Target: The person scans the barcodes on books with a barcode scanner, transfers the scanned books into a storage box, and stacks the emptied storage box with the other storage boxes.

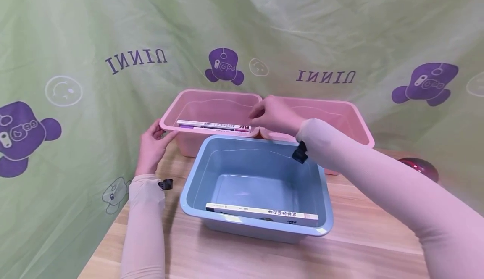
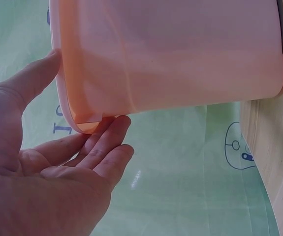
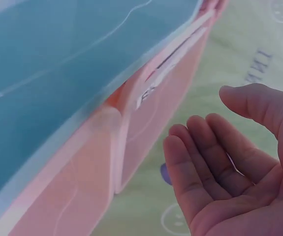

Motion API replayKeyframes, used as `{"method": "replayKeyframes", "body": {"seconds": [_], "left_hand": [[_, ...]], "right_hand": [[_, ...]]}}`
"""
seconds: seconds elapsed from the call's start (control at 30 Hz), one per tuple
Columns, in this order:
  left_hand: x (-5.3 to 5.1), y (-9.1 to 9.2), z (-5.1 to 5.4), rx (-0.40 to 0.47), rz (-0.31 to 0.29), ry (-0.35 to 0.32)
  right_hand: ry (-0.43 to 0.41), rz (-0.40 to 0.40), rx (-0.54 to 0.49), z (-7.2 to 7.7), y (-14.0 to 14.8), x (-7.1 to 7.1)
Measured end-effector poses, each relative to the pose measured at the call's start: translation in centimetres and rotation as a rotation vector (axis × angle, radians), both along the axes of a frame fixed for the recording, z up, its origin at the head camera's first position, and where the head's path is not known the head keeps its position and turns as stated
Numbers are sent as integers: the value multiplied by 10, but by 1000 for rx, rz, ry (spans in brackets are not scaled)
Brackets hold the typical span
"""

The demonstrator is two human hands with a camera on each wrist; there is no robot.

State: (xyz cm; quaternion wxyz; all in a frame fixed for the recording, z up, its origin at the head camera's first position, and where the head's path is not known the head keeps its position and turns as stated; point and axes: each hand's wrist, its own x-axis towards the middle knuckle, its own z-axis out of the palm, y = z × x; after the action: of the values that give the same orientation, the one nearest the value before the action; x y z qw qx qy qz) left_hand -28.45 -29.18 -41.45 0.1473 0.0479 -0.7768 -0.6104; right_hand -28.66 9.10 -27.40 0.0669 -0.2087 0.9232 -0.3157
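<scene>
My left hand (image 1: 151, 149) holds the near left corner of the left pink bin (image 1: 213, 106). In the left wrist view its thumb lies on the rim, with the fingers under the corner. Thin books (image 1: 211, 125) stand along that bin's near wall, spines up. Above the place where the two pink bins meet hovers my right hand (image 1: 277, 115), its fingers loosely bent. The right wrist view shows an empty palm (image 3: 239, 196). The right pink bin (image 1: 338, 121) is partly hidden by the right arm.
In front stands a blue bin (image 1: 249, 186) with a book (image 1: 261, 212) upright against its near wall. A dark, shiny red object (image 1: 421, 168) sits at the right on the wooden table (image 1: 363, 224). A green printed curtain (image 1: 287, 27) hangs behind.
</scene>
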Motion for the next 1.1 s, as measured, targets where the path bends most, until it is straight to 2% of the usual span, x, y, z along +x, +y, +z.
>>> {"method": "replayKeyframes", "body": {"seconds": [0.2, 0.33, 0.53, 0.63, 0.77, 0.93, 1.1], "left_hand": [[1, -4, -3, -20, 18, -17], [2, -5, -5, -7, 19, -15], [2, -6, -6, 5, 17, -25], [2, -6, -4, 6, 17, -27], [1, -4, -1, 8, 16, -23], [0, -2, 0, 4, 19, -18], [-1, -1, 0, 1, 20, -17]], "right_hand": [[-17, -21, -72, 6, 31, 31], [-24, -47, -73, 14, 50, 51], [29, -50, -58, 19, 76, 82], [61, -29, -55, 17, 85, 99], [47, 14, -111, 6, 92, 122], [-51, 87, -195, -17, 104, 150], [-89, 126, -196, -43, 113, 169]]}}
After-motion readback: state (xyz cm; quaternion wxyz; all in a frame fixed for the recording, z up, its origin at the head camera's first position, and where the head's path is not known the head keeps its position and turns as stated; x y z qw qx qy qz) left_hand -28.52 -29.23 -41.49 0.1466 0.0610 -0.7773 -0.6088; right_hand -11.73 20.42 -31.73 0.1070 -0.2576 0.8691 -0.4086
